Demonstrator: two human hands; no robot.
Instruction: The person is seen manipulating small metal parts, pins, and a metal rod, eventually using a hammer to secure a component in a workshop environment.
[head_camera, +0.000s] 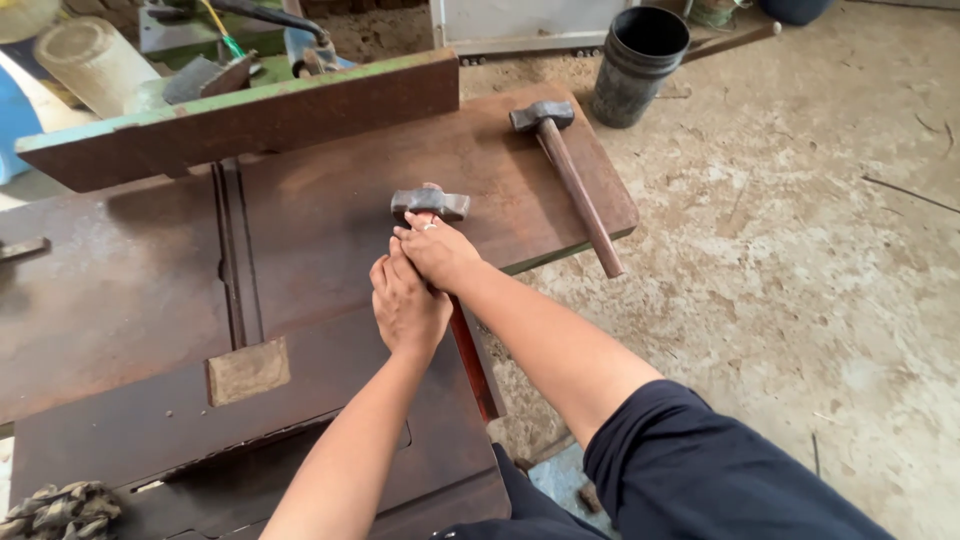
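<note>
Both hands on a hammer (432, 206), centre frame
Right hand (438, 250) and left hand (405, 305) fingers clamped just under the head; head-heavy, stiff; rusty counter (130, 290) beneath.

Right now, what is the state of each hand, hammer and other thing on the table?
Left hand: closed on red-handled hammer.
Right hand: gripping the same hammer near its head.
Second hammer: lying flat, untouched, handle overhanging the table.
Black bucket: upright, open.

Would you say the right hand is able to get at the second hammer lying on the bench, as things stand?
Probably yes: that hammer lies uncovered, nothing between, but the right hand is gripping another hammer.
</note>
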